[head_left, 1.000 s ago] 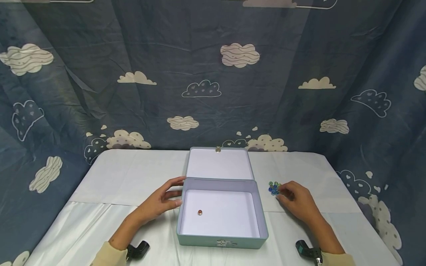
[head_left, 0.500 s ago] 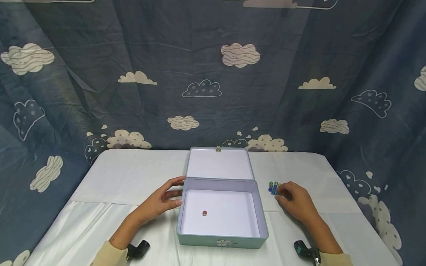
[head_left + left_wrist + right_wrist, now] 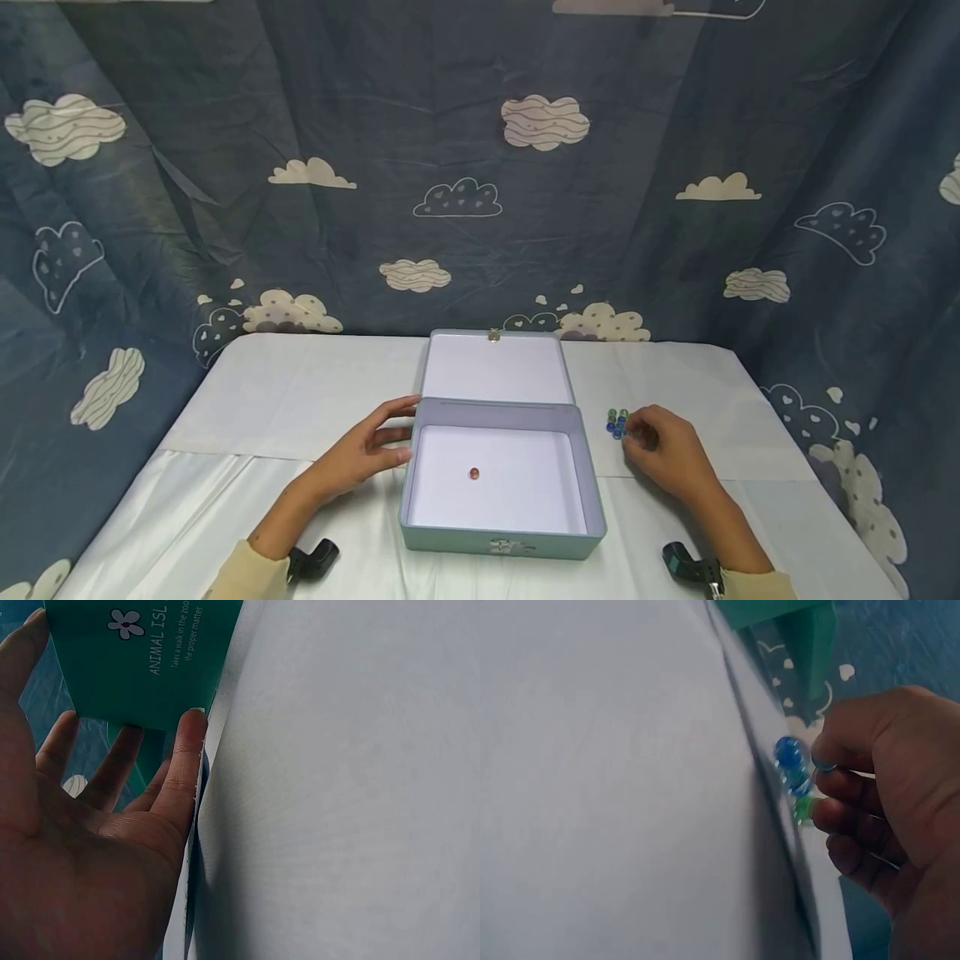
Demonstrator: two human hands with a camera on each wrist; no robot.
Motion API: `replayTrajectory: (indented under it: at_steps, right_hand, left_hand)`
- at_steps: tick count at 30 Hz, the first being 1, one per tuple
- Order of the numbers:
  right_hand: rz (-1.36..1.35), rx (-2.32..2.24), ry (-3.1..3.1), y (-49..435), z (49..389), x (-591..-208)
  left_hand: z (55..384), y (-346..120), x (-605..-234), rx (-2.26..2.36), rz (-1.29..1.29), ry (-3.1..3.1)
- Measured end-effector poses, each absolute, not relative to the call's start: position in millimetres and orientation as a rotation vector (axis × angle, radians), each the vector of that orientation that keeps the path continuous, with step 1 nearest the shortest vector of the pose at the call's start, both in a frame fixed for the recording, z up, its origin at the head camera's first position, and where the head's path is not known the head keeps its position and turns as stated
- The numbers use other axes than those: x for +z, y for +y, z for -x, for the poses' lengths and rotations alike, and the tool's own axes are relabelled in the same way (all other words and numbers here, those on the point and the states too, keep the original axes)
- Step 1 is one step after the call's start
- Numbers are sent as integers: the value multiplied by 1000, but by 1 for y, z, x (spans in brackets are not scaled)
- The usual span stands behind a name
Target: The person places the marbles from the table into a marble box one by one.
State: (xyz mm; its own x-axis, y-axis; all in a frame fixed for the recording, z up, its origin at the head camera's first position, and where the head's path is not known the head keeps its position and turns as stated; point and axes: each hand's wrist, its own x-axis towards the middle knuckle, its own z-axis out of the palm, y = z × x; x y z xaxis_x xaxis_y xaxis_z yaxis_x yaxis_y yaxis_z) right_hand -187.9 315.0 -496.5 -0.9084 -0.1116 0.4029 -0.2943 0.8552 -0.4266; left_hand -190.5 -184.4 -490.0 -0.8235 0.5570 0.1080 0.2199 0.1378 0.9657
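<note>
A pale green metal box [image 3: 504, 543] sits with its hinged lid [image 3: 497, 367] laid back. Inside it is a single reddish-brown marble [image 3: 474, 473]. My left hand [image 3: 367, 450] rests its extended fingertips against the box's left side; the left wrist view shows those fingers touching the printed green wall [image 3: 142, 667]. To the right of the box, my right hand [image 3: 667, 450] is at a small cluster of blue and green marbles [image 3: 616, 423]. In the right wrist view its thumb and forefinger pinch a bluish glass marble [image 3: 823, 763], mostly covered by the fingertips. Several others lie beside them.
A white cloth [image 3: 322, 375] covers the table. Behind and around it hangs a dark blue curtain [image 3: 450, 100] with cloud prints. The box's raised walls [image 3: 592, 475] stand between the right hand and the marble inside. Each wrist wears a black camera [image 3: 313, 560].
The reddish marble in the box has rolled a little to the right. My right hand has shifted only slightly at the cluster. The left hand stays against the box.
</note>
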Motion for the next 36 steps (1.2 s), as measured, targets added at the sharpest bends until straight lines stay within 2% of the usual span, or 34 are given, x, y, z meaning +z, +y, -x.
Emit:
replayTrajectory:
  at_steps: [20,36]
  right_hand:
    - [-529,765,-2513,286,182,-454]
    - [-657,890,-2448,269,173,-448]
  left_hand:
    - [196,-186,-488,1733,-780,2150]
    - [193,-187,-491,1743,-794,2118]
